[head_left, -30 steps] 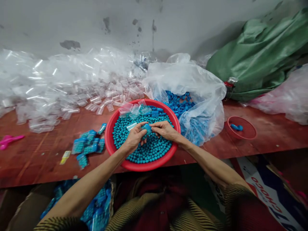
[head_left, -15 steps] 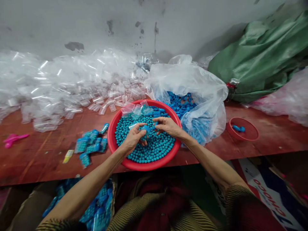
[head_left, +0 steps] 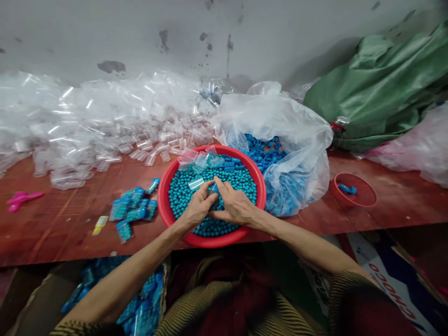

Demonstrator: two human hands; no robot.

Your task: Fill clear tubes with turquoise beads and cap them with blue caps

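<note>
My left hand (head_left: 200,206) is closed round a small clear container with a blue cap (head_left: 214,188), above a red basin (head_left: 164,205). From the right, my right hand (head_left: 236,205) closes on the same container, fingertips meeting those of the left. The fingers hide most of it. Small turquoise balls (head_left: 224,228) fill the basin beneath both hands. On the balls lie a clear empty sleeve (head_left: 196,183), several more clear sleeves (head_left: 201,160) and some blue caps (head_left: 229,165) towards the back.
Filled blue-capped containers (head_left: 135,210) lie left of the basin, near a pink plastic piece (head_left: 23,199). Clear sleeves (head_left: 70,135) are heaped along the wall. At right are a plastic bag (head_left: 297,135) of blue caps and a small red basket (head_left: 364,198). More filled containers (head_left: 143,308) sit below the table.
My right hand has moved left and down onto the container in my left hand, bringing a small blue piece with it. The hands were apart before and now touch.
</note>
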